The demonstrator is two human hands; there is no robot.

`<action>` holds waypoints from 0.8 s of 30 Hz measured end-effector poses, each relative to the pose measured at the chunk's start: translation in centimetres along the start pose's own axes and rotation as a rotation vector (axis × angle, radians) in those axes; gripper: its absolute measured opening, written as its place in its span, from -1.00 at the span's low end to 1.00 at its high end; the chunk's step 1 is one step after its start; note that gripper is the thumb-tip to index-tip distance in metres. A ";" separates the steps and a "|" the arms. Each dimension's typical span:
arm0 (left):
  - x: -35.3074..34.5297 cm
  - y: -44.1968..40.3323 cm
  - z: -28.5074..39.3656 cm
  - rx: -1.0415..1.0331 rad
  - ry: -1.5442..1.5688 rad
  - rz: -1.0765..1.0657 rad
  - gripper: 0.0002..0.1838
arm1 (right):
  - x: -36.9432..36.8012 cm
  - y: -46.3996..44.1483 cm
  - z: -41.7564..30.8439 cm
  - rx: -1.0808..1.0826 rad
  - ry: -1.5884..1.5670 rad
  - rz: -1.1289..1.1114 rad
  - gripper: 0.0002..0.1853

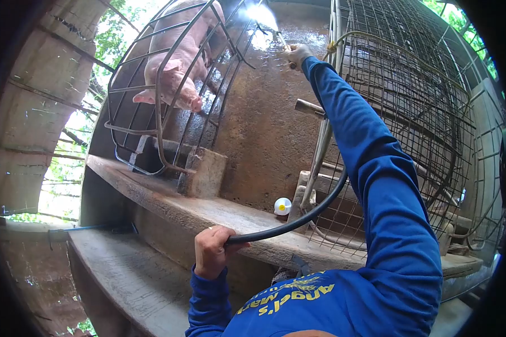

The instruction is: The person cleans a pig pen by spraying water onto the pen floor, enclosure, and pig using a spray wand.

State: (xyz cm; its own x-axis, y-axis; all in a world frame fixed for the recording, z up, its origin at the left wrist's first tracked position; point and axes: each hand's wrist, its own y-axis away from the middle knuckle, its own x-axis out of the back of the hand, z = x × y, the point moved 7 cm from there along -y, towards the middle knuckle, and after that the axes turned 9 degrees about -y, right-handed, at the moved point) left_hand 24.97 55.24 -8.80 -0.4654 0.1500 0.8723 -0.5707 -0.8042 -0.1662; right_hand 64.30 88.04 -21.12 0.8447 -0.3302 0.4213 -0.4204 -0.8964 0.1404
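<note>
My left hand point(212, 251) is closed around a thick black hose point(298, 222), above the concrete ledge point(236, 216). The hose curves up to the right and passes behind my blue right sleeve. My right hand point(299, 54) is stretched far forward, its fingers wrapped around a slim pale nozzle point(284, 41). White spray point(262, 17) leaves the nozzle's tip toward the wet brown floor point(264, 112). Left of the spray, a pink pig point(177, 62) stands behind the bars of a metal pen.
A wire mesh cage point(405, 95) rises at the right, with a metal pipe point(309, 108) sticking out beside it. A white container with a yellow spot point(282, 206) sits by the ledge. A concrete block point(205, 171) stands below the pig's pen point(160, 106).
</note>
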 end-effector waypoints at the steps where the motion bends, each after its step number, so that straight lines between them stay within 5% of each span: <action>1: 0.0 0.0 0.0 -0.001 0.003 -0.001 -0.68 | 0.6 0.4 0.2 -0.045 0.007 0.007 -0.68; 24: -2.8 0.0 -1.6 0.015 -0.030 0.005 -0.66 | -1.8 -1.6 5.2 0.033 -0.117 -0.003 -0.64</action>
State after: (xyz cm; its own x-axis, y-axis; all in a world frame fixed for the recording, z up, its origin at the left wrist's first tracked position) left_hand 25.18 55.76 -12.01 -0.4474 0.1289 0.8850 -0.5579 -0.8137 -0.1635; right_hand 65.14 88.51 -26.78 0.8794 -0.3584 0.3133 -0.4088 -0.9058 0.1113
